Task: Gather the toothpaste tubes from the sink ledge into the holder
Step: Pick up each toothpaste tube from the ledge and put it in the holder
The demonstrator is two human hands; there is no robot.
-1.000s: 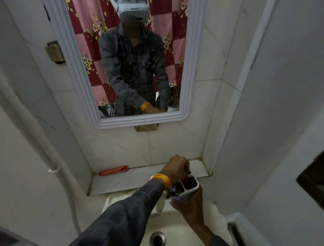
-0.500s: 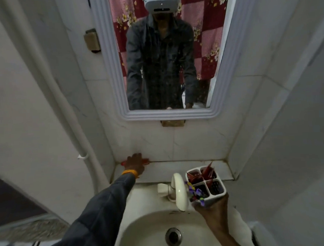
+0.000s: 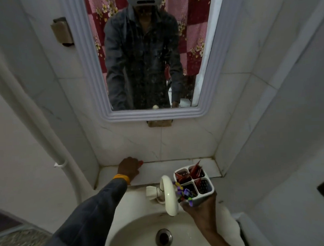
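Note:
My right hand (image 3: 202,212) grips a white four-compartment holder (image 3: 207,193) from below, just right of the tap. Red toothpaste tubes (image 3: 194,170) stick up from its back compartments. My left hand (image 3: 128,168) rests on the left part of the white sink ledge (image 3: 159,171), closed over a red toothpaste tube (image 3: 140,162) lying against the back wall. Only the tube's red tip shows past my fingers.
A cream tap (image 3: 168,195) curves over the basin (image 3: 143,233) with its drain (image 3: 163,238). A white-framed mirror (image 3: 207,74) hangs above. Tiled walls close in on both sides, and a white pipe (image 3: 52,142) runs down the left wall.
My left hand left the holder and moved left along the ledge onto the red tube. The right hand has kept holding the holder. My head has shifted left and down.

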